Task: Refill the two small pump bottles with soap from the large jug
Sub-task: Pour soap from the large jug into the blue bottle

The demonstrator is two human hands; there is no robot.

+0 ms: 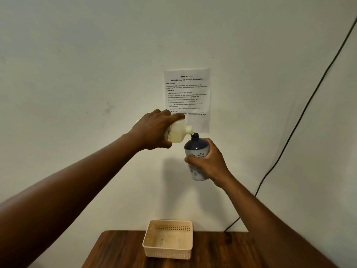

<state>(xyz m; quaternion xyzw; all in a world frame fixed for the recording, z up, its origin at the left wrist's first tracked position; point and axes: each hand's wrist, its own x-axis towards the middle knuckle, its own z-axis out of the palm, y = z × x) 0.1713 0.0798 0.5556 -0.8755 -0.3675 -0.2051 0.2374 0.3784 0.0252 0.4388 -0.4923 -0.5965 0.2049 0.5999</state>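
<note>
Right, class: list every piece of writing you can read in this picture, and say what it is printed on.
On the paper sheet taped to the wall:
"TASK ID: 3791"
"Refill dish soap into multiple pump bottles"
"DESCRIPTION"
"TASK GOAL"
The numbered steps beneath: too small to read reliably.
Label on the jug in the left hand: blurred, unreadable.
Pump bottle in the right hand: flower pattern only, no words.

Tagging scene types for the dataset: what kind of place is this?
Likely a staged recording setup in a plain room, not a real kitchen: a printed task sheet taped to a bare wall, a small wooden table holding only an empty basket, and a loose cable.
</note>
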